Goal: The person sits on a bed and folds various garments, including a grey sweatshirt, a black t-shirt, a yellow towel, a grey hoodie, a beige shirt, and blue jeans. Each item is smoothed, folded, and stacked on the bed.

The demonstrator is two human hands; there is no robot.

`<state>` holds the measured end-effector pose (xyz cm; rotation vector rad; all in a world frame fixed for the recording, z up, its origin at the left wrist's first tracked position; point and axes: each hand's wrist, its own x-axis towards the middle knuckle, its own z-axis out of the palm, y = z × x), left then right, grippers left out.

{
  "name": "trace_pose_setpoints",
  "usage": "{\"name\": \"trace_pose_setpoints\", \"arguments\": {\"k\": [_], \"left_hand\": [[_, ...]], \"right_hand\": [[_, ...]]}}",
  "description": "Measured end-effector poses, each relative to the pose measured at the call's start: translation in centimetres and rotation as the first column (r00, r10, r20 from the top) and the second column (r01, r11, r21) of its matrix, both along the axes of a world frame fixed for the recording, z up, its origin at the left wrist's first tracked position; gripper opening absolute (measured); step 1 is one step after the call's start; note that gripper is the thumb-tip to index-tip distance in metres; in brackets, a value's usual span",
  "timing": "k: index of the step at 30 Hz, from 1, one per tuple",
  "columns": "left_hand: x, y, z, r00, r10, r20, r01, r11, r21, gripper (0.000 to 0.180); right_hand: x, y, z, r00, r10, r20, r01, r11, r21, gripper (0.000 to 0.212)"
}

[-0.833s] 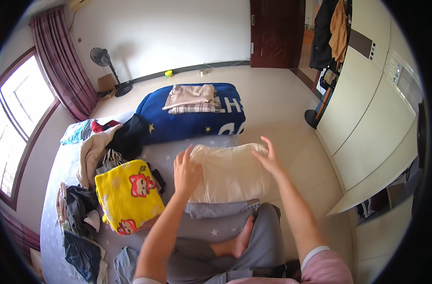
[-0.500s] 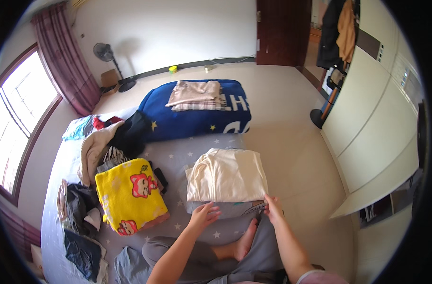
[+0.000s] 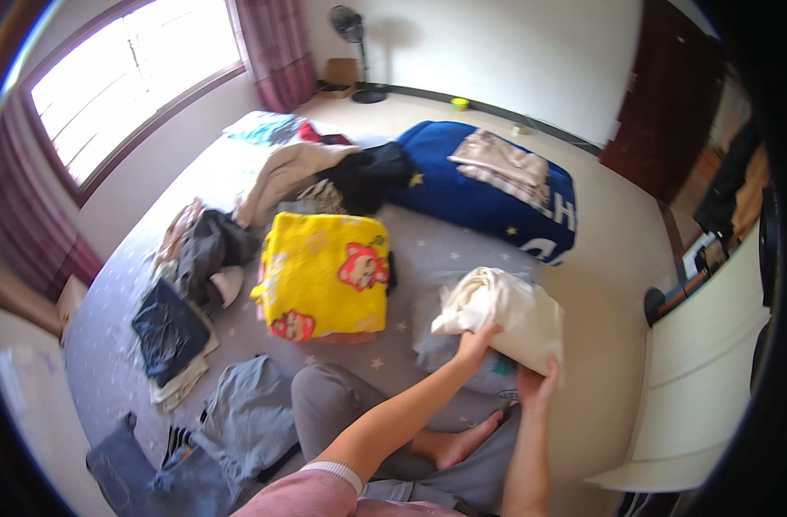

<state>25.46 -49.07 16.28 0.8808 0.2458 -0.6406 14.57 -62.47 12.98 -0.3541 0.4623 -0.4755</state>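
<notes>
A folded cream garment (image 3: 516, 312) is lifted and tilted at the right side of the bed, its left part bunched. My left hand (image 3: 477, 349) is closed on its near left edge, thumb on top. At the near right corner my right hand (image 3: 538, 383) grips the same cloth, its fingers partly beneath it. Under the garment lies a folded grey garment (image 3: 436, 343) with a printed front, partly hidden by the cream cloth and my hands. Left of it rests a folded yellow fleece piece (image 3: 320, 267) with red cartoon figures.
A navy blanket (image 3: 462, 202) with folded beige clothes (image 3: 501, 159) on top lies across the bed's far end. Loose dark and beige clothes (image 3: 286, 177), folded jeans (image 3: 169, 329) and blue-grey trousers (image 3: 248, 422) cover the left side. Wardrobe doors (image 3: 699, 370) stand at the right.
My hands have taken the cream garment up off the grey one; its left side is now bunched. The view has turned left, bringing more of the window and the jeans into sight.
</notes>
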Motion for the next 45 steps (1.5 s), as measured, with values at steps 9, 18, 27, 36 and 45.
{"name": "trace_pose_setpoints", "arguments": {"k": [9, 18, 27, 36, 45], "left_hand": [[-2.3, 5.5, -2.9, 0.962, 0.013, -0.274, -0.083, 0.966, -0.246, 0.039], [-0.7, 5.5, 0.3, 0.995, 0.048, -0.091, -0.053, 0.997, -0.054, 0.044], [11.3, 2.9, 10.0, 0.974, 0.19, 0.126, -0.167, 0.971, -0.171, 0.044], [20.2, 3.6, 2.5, 0.98, 0.114, 0.161, -0.111, 0.993, -0.027, 0.049], [6.6, 10.8, -8.4, 0.988, -0.078, -0.133, 0.144, 0.785, 0.603, 0.103]], "right_hand": [[-2.0, 2.8, -1.3, 0.996, 0.052, -0.072, -0.052, 0.999, 0.003, 0.046], [-0.9, 1.7, 0.8, 0.978, 0.087, -0.192, -0.109, 0.988, -0.106, 0.035], [12.6, -1.7, 10.9, 0.986, 0.159, 0.042, -0.145, 0.962, -0.23, 0.034], [20.7, -4.2, 6.5, 0.973, 0.14, -0.186, -0.207, 0.886, -0.415, 0.049], [5.7, -7.8, -8.2, 0.772, -0.346, -0.533, -0.401, 0.384, -0.832, 0.066]]}}
